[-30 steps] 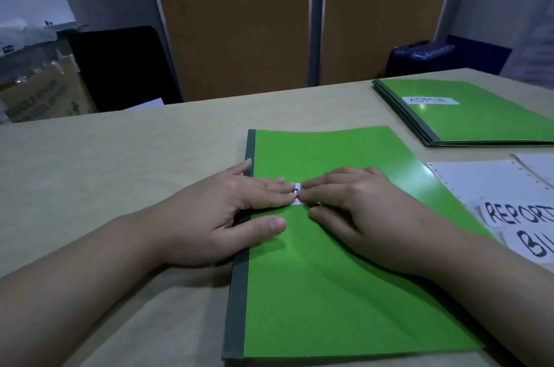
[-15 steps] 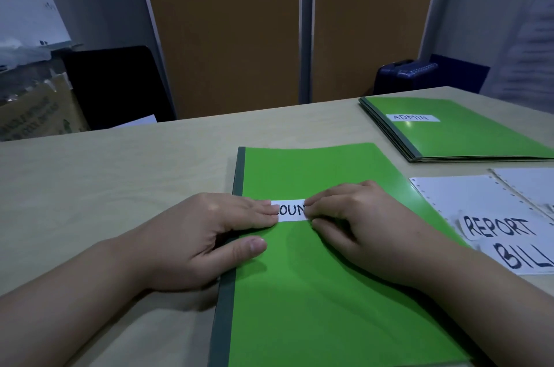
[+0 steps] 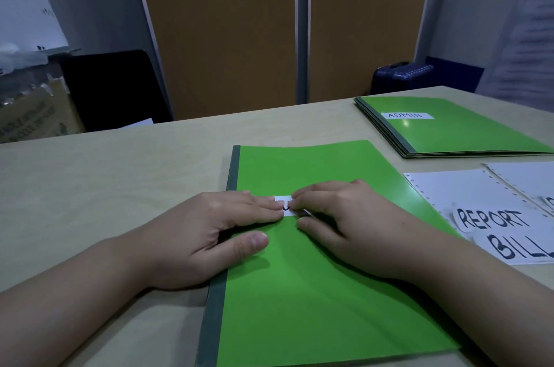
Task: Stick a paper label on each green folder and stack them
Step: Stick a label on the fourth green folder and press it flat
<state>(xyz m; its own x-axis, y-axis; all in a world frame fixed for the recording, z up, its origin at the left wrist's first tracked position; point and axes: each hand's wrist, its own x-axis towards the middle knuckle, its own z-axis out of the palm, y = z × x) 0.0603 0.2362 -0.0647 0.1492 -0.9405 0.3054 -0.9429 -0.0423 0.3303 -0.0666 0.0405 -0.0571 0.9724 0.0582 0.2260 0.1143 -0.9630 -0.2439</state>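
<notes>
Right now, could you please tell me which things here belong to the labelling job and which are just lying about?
In the job: near green folder with grey spine; white paper label on it; stack of green folders marked ADMIN; white perforated sheet carrying REPORT and BILL labels.
Lying about: brown cardboard box; dark blue suitcase.

Office: pale desk point(image 3: 105, 186), tall brown cabinet doors point(image 3: 227, 37), stack of green folders point(image 3: 467, 135), perforated printer paper point(image 3: 449, 189).
</notes>
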